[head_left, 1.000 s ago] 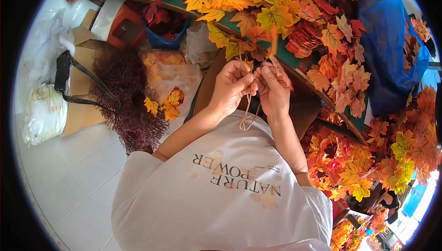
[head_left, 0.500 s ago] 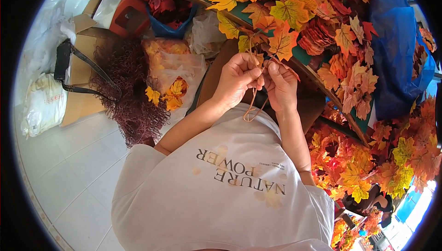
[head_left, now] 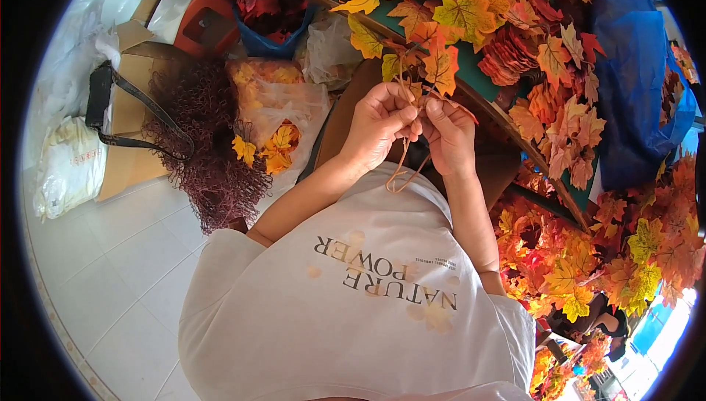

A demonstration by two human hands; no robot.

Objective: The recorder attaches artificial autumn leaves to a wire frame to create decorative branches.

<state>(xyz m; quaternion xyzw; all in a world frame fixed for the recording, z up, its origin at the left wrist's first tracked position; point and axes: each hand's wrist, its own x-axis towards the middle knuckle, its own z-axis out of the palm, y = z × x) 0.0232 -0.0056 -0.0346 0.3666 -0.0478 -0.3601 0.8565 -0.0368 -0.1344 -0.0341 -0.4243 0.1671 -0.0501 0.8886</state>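
Observation:
My left hand (head_left: 379,127) is closed in a pinch on a thin tan cord (head_left: 401,174). This cord runs up past the fingers and hangs below in a loose loop over my lap. Thumb to fingers, my right hand (head_left: 450,136) pinches the cord close beside the left fingertips. An orange artificial maple leaf (head_left: 442,69) stands up just above the hands, and a reddish leaf edge shows behind the right fingers. Exactly where leaf and cord meet is hidden by my fingertips.
Piles of yellow, orange and red artificial leaves (head_left: 471,19) cover the green table (head_left: 476,85). A blue bag (head_left: 629,70) is at right. To the left are a clear bag of leaves (head_left: 312,107), a dark purple tangle of twigs (head_left: 209,144) and a cardboard box (head_left: 136,166).
The orange leaf above my hands has turned and looks narrower. My right hand has shifted very slightly; the left hand keeps its place.

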